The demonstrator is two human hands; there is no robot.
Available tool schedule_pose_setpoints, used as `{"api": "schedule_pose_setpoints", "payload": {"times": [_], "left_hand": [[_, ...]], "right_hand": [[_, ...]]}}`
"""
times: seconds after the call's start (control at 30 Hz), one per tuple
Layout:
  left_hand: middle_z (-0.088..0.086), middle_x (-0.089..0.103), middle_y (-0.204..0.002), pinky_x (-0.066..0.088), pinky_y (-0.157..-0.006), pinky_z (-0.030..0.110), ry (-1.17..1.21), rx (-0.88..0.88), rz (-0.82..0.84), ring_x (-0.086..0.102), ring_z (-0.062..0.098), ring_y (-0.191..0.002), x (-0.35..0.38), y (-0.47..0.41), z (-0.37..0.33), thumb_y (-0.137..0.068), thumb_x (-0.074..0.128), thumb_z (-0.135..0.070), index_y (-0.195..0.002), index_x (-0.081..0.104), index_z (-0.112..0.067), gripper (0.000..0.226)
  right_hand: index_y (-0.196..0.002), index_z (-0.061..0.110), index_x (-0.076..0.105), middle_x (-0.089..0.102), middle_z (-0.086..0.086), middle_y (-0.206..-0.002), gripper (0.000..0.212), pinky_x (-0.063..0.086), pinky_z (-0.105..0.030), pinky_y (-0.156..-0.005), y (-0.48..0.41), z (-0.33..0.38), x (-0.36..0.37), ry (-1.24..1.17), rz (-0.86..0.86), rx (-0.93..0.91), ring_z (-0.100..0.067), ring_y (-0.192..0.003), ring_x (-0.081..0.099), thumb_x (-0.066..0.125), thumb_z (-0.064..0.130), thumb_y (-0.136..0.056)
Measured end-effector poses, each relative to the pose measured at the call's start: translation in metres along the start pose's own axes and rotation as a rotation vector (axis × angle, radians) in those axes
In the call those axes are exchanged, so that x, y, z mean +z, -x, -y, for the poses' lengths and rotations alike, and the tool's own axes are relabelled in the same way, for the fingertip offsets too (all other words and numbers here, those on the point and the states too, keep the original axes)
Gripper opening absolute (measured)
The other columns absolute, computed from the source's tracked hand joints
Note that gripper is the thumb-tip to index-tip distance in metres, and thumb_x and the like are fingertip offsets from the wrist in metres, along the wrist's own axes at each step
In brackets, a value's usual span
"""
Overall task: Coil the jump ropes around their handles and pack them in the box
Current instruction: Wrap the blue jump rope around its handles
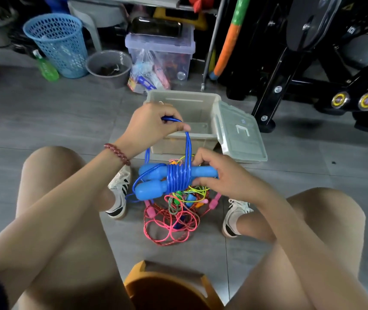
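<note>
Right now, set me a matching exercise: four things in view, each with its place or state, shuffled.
1. pair of blue plastic handles
2. blue plastic rope loop
3. pink braided rope
4. translucent plastic lid

A. leaning against the open box
B. pinched in the left hand
C. loose on the floor tiles
D. gripped by the right hand

Pairs: 1-D, 2-B, 3-C, 4-A

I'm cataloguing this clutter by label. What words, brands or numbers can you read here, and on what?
No text reads clearly.
On the box lid: white angular mark, blue sticker, illegible.
On the grey bucket: rim lettering, blurred.
On the packets in the clear tub: print too small.
</note>
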State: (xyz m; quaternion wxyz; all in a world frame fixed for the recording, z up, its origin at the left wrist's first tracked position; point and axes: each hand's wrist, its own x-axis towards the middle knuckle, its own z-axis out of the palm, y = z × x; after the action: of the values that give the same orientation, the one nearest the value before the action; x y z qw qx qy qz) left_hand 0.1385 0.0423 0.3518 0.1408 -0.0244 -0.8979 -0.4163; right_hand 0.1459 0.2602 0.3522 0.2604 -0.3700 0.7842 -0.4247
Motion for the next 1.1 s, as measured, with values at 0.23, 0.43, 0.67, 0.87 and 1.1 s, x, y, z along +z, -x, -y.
{"api": "schedule_pose_setpoints", "payload": {"times": [0.23, 0.43, 0.67, 0.87, 1.1], "left_hand": [[0.001, 0.041, -0.060, 0.033, -0.059, 0.030, 0.106, -0.068, 0.170, 0.035, 0.010, -0.059, 0.005, -0.008, 0.012, -0.082, 0.053, -0.054, -0.069, 0.057, -0.006, 0.050], [-0.020, 0.056, -0.057, 0.044, -0.066, 0.018, 0.335, -0.112, 0.370, 0.047, -0.003, -0.060, 0.006, -0.007, 0.010, -0.082, 0.055, -0.017, -0.075, 0.053, -0.026, 0.012], [0.008, 0.047, -0.065, 0.032, -0.058, 0.029, 0.013, -0.033, 0.389, 0.034, 0.011, -0.057, 0.011, -0.006, 0.022, -0.089, 0.063, -0.030, -0.080, 0.050, -0.015, 0.022], [0.009, 0.062, -0.071, 0.041, -0.065, 0.036, 0.049, -0.065, 0.244, 0.049, 0.025, -0.063, 0.008, -0.006, 0.020, -0.088, 0.065, -0.025, -0.085, 0.051, -0.032, 0.016], [-0.003, 0.059, -0.075, 0.042, -0.067, 0.034, -0.099, -0.019, 0.156, 0.051, 0.008, -0.070, 0.002, -0.002, 0.017, -0.094, 0.051, -0.033, -0.079, 0.056, -0.026, 0.017]], "right_hand": [[-0.089, 0.018, 0.047, 0.061, 0.025, -0.082, 0.029, 0.045, -0.012, -0.064, 0.009, 0.000, -0.027, -0.188, -0.077, -0.059, 0.005, -0.069, 0.057, 0.066, -0.002, -0.080], [-0.113, 0.018, 0.043, 0.062, 0.004, -0.080, 0.041, 0.045, -0.025, -0.057, 0.016, -0.002, -0.041, -0.513, -0.218, -0.124, -0.018, -0.065, 0.056, 0.063, 0.004, -0.081], [-0.135, 0.005, 0.043, 0.062, -0.003, -0.106, 0.048, 0.045, -0.021, -0.060, 0.011, -0.008, -0.055, -0.900, -0.559, -0.103, -0.016, -0.071, 0.054, 0.050, 0.005, -0.088], [-0.134, -0.004, 0.042, 0.059, -0.011, -0.109, 0.046, 0.044, -0.020, -0.055, 0.009, -0.019, -0.062, -0.844, -0.707, 0.001, -0.015, -0.067, 0.058, 0.052, 0.005, -0.090], [-0.118, 0.003, 0.055, 0.065, 0.000, -0.094, 0.024, 0.042, -0.019, -0.055, 0.007, -0.019, -0.060, -0.842, -0.700, 0.024, -0.015, -0.069, 0.056, 0.045, 0.000, -0.096]]}}
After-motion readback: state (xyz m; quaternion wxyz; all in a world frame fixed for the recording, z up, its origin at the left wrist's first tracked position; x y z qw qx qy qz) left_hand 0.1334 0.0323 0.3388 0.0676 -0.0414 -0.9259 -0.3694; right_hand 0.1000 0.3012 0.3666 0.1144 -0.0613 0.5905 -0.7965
